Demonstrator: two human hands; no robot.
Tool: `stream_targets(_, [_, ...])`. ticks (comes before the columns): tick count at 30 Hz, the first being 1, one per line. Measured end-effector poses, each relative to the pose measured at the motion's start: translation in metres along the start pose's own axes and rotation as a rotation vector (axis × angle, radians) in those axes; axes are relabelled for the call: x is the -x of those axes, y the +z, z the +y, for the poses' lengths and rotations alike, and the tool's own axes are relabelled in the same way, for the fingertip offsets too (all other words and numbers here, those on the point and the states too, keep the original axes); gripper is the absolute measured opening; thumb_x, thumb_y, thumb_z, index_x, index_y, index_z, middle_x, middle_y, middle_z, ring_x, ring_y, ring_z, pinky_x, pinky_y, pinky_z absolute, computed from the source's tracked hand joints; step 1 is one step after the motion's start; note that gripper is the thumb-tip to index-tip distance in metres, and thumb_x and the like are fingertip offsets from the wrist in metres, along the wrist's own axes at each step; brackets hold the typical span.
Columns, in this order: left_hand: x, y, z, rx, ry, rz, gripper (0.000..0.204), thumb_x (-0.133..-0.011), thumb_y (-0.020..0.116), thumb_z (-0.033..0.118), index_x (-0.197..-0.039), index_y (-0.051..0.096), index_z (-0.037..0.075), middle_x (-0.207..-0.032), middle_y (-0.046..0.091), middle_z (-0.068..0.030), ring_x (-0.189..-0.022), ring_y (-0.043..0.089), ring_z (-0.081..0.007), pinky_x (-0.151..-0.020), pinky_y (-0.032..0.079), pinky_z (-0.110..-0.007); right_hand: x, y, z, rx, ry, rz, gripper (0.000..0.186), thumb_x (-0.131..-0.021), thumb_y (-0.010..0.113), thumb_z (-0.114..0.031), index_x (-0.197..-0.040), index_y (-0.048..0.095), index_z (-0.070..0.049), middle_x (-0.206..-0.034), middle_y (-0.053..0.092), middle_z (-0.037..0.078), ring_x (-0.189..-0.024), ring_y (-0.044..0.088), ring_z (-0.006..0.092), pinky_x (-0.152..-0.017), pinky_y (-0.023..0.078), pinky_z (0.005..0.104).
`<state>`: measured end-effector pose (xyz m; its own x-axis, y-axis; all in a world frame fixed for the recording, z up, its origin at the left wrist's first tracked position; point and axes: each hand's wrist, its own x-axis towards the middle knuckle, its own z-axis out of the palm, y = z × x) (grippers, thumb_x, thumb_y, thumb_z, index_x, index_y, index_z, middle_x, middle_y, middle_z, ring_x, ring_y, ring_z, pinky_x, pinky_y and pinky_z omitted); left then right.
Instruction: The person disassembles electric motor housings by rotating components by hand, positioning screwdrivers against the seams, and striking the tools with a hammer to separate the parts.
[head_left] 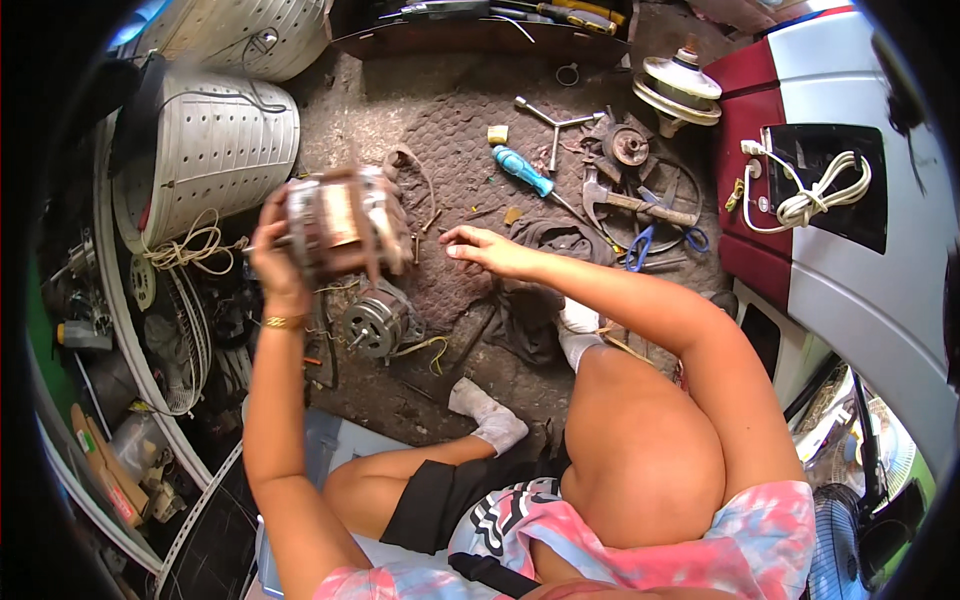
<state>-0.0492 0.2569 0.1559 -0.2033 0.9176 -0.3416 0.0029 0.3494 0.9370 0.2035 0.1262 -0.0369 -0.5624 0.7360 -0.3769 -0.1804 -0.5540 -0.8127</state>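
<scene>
Grimy brown floor (370,110), parts strewn about. Left hand (272,250): fingers grasping the blurred, boxy silver-and-copper metal motor (340,225) above it. Right hand (485,250): nothing held, fingers loosely curled. Round grey metal motor (377,322) sits below. My read: pickup done; work on it unclear, blue-handled steel screwdriver (522,171) idle.

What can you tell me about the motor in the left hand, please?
The motor looks metallic and boxy, with a copper-coloured middle, brown edges and silvery parts at its sides. It is blurred, so finer parts and its exact tilt cannot be told. The left hand grips its left side; it seems held above the floor.
</scene>
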Motion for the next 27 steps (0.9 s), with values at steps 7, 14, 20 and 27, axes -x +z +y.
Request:
stream_targets(7, [0.024,-0.138,0.185,-0.072,0.150,0.342,0.044,-0.100,0.047,0.035,-0.127,0.065,0.004,-0.117,0.071,-0.0112,-0.105,0.071,-0.0264,-0.094,0.057,-0.040,-0.051,0.073,-0.062,0.520,-0.436,0.193,0.112,-0.084,0.081,-0.042,-0.161,0.009,-0.005,-0.160,0.023,0.032,-0.150,0.025,0.0462,-0.123,0.025,0.0510])
stream_targets(14, [0.139,-0.091,0.207,0.118,-0.056,0.489,0.067,-0.100,0.042,0.049,-0.147,0.049,0.002,-0.148,0.054,-0.0149,-0.135,0.054,-0.0321,-0.116,0.041,-0.047,-0.029,0.157,-0.137,0.582,-0.821,-0.017,0.100,-0.083,0.078,-0.055,-0.158,0.029,-0.012,-0.162,0.028,0.025,-0.152,0.019,0.0482,-0.120,0.025,0.0618])
stream_targets(20, [0.171,-0.099,0.142,-0.020,-0.110,-0.024,0.065,-0.089,0.044,0.032,-0.143,0.049,-0.002,-0.138,0.061,-0.0198,-0.127,0.061,-0.0315,-0.114,0.044,-0.043,0.051,0.141,-0.140,-0.024,-0.232,-0.800,0.054,-0.108,0.046,-0.048,-0.088,0.067,-0.003,-0.061,0.053,0.004,-0.054,0.054,0.0202,-0.053,0.046,0.0382])
stream_targets(27, [0.165,-0.083,0.035,-0.144,-0.448,-0.092,0.052,-0.086,0.043,0.019,-0.131,0.061,0.000,-0.121,0.068,-0.0122,-0.113,0.064,-0.0254,-0.106,0.049,-0.038,0.108,-0.007,-0.160,0.461,0.149,-0.450,0.034,-0.104,0.058,-0.034,-0.116,0.072,-0.004,-0.087,0.073,0.011,-0.076,0.070,0.0221,-0.067,0.055,0.0363])
